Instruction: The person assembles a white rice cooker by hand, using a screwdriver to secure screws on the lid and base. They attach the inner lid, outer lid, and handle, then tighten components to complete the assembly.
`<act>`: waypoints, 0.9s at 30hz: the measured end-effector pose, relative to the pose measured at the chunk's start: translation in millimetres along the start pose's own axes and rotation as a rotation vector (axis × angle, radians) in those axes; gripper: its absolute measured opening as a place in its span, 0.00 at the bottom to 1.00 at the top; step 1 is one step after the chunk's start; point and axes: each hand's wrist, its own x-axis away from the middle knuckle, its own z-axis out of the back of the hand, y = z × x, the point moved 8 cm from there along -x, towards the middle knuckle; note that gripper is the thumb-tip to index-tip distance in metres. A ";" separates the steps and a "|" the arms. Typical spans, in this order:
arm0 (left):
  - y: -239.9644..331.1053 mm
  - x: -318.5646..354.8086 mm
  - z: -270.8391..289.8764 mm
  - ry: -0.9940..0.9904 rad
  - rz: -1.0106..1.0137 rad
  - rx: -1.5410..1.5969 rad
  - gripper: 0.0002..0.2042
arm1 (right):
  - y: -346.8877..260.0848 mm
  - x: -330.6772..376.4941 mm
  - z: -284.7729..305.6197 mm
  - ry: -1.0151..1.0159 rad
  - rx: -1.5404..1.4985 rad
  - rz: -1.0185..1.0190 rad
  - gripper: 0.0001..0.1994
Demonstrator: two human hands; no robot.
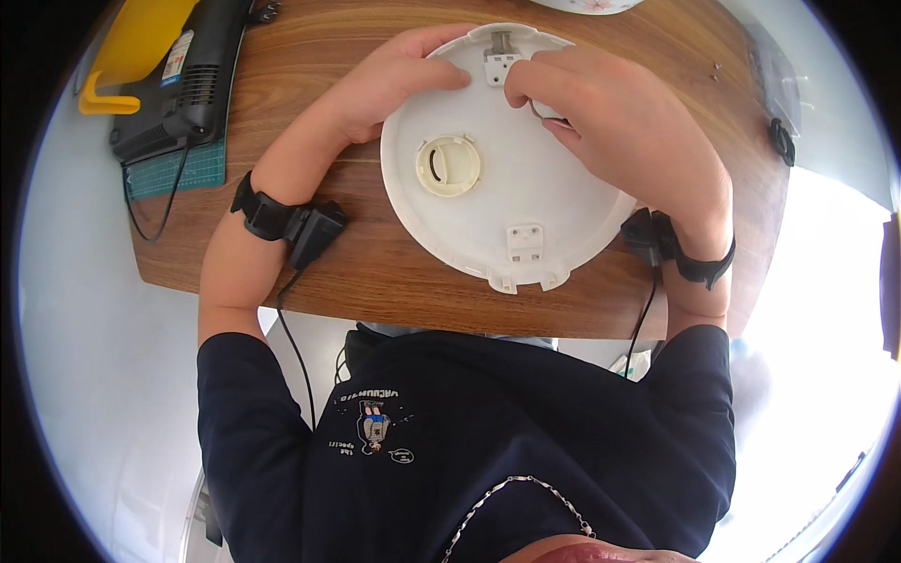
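Note:
A round white plastic lid lies tilted toward me with its inner side up. My left hand grips its upper left rim, thumb on the inner face and fingers hidden beneath. My right hand is closed over the upper right part, fingertips pinched together beside a white bracket with a grey metal clip. Something thin and dark shows under the right fingers; I cannot make out what it is. On the lid sit a cream round cap and a second white bracket near the front rim.
At the left edge stands a black device with a yellow plastic part, on a green cutting mat. Small screws and a black ring-shaped item lie at the right. A white bowl-like rim shows at the back.

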 end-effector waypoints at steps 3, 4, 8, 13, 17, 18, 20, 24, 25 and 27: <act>0.9 -0.6 0.3 -0.022 0.009 0.007 0.28 | 1.6 -1.1 1.0 -0.007 -0.019 0.016 0.13; 0.2 -1.6 -0.3 -0.033 0.008 0.024 0.28 | 2.0 -1.0 1.5 -0.003 -0.017 0.020 0.13; -2.0 -0.7 1.2 -0.023 0.000 0.025 0.28 | 4.5 -1.6 2.4 -0.011 -0.026 0.023 0.14; -2.2 -2.0 2.6 -0.025 0.000 0.012 0.29 | 4.8 0.4 6.3 -0.009 -0.060 0.030 0.15; -2.4 -1.4 1.9 -0.009 0.009 0.047 0.29 | 5.5 0.1 12.2 -0.037 -0.067 0.020 0.15; -2.3 -1.2 1.8 -0.001 0.010 0.052 0.29 | 6.2 -0.5 13.9 -0.054 -0.076 0.016 0.15; -2.5 -1.7 0.9 0.010 0.014 0.059 0.29 | 6.1 -2.1 16.0 -0.038 -0.089 0.019 0.15; -0.3 -3.4 0.3 0.012 0.019 0.094 0.29 | 8.4 -4.2 7.7 0.030 -0.093 0.022 0.14; 0.5 -4.4 0.4 0.005 0.022 0.086 0.29 | 8.6 -5.1 6.7 0.009 -0.082 0.029 0.13; 1.2 -2.8 1.3 0.009 0.028 0.067 0.28 | 6.8 -7.9 4.3 -0.031 -0.062 0.050 0.13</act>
